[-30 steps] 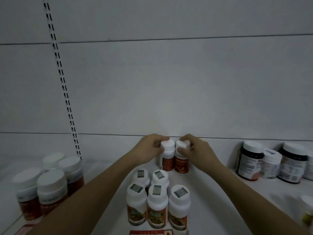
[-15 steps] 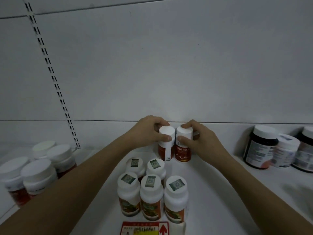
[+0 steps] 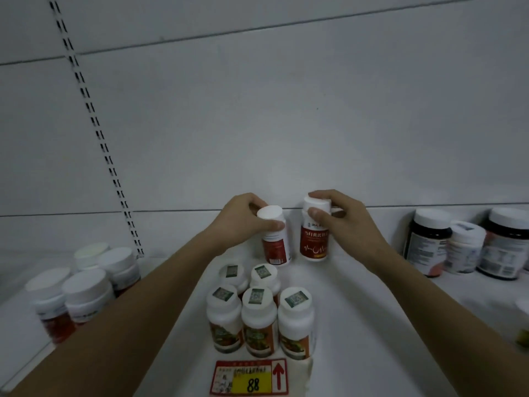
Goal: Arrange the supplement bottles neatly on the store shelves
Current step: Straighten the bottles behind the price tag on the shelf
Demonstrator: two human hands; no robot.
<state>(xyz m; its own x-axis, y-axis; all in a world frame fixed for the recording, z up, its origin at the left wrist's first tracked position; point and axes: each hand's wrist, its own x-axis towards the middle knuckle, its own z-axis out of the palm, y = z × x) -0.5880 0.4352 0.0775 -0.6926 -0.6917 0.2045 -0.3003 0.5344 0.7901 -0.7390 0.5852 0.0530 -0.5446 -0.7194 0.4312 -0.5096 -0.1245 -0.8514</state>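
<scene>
- Separated since the earlier frame: two small red-labelled white-capped supplement bottles, formerly touching, now apart at the back of the white store shelf (image 3: 357, 325).
- Left hand (image 3: 240, 222) grips the left red bottle (image 3: 275, 245), tilted, around its cap.
- Right hand (image 3: 343, 222) grips the right red bottle (image 3: 314, 242), upright, by its cap.
- Five white orange-labelled bottles (image 3: 259, 319) stand clustered in front.
- Dark jars (image 3: 428, 242) stand to the right; contents not visible.
</scene>
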